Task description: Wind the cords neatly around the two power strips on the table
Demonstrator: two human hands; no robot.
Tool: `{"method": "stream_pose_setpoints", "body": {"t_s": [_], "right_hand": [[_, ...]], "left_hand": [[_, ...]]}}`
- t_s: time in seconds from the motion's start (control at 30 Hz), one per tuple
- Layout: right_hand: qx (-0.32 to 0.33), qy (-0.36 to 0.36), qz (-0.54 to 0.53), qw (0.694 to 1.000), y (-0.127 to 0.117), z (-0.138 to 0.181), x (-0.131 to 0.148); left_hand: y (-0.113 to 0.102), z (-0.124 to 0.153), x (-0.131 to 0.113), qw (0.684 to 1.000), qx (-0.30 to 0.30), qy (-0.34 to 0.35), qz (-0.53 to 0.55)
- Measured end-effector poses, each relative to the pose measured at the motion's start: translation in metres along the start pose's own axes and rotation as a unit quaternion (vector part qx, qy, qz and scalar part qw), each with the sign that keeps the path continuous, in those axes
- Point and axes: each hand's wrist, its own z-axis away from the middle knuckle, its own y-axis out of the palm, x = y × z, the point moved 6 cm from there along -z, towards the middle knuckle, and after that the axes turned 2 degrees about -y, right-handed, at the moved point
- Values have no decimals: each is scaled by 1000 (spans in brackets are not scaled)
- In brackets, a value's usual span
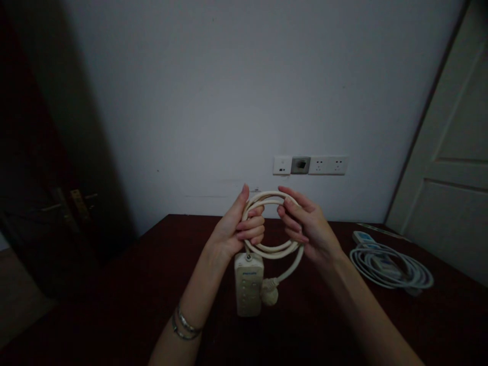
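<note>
A white power strip cord [272, 252] is wound into a ring of several loops, held up between both hands. My left hand [244, 226] is closed around the ring's left side, fingers wrapped through it and thumb pointing up. On the right side, my right hand [305, 221] grips the loops with curled fingers, the thumb near the top of the ring. Below my left hand hangs the power strip [249, 287], upright, its socket face toward me. Its plug [270, 294] dangles from the cord's end, beside the strip's right edge.
Another coiled white cord [392, 267] with a power strip [364, 238] lies at the right on the dark red table [152, 264]. Wall sockets [328, 165] sit above the table's back edge. A pale door [450, 168] stands at right, a dark door [34, 168] at left.
</note>
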Motion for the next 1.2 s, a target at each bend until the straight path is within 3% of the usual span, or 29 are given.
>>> {"method": "stream_pose_setpoints", "body": {"t_s": [0.2, 0.43, 0.53, 0.63, 0.73, 0.87, 1.03, 1.2], "right_hand": [[-2, 50, -139, 989, -8, -5, -10], [-29, 47, -140, 989, -12, -5, -6], [-29, 24, -95, 995, -7, -2, -2], [-38, -14, -55, 998, -2, 1, 2], [-55, -29, -36, 997, 0, 3, 4], [-70, -10, -25, 997, 1, 5, 2], [-39, 42, -38, 998, 7, 6, -2], [-50, 39, -42, 997, 7, 5, -5]], "left_hand": [[-4, -6, 1, 999, -31, 5, 16], [-5, -9, -3, 990, -73, 55, -105], [-7, -8, -7, 964, -138, 106, -201], [-8, -5, -15, 912, -216, 192, -290], [-9, -5, -15, 888, -247, 226, -314], [-9, -6, -12, 899, -247, 211, -295], [-2, -4, -10, 921, -224, 189, -255], [0, -3, -10, 928, -227, 187, -228]]}}
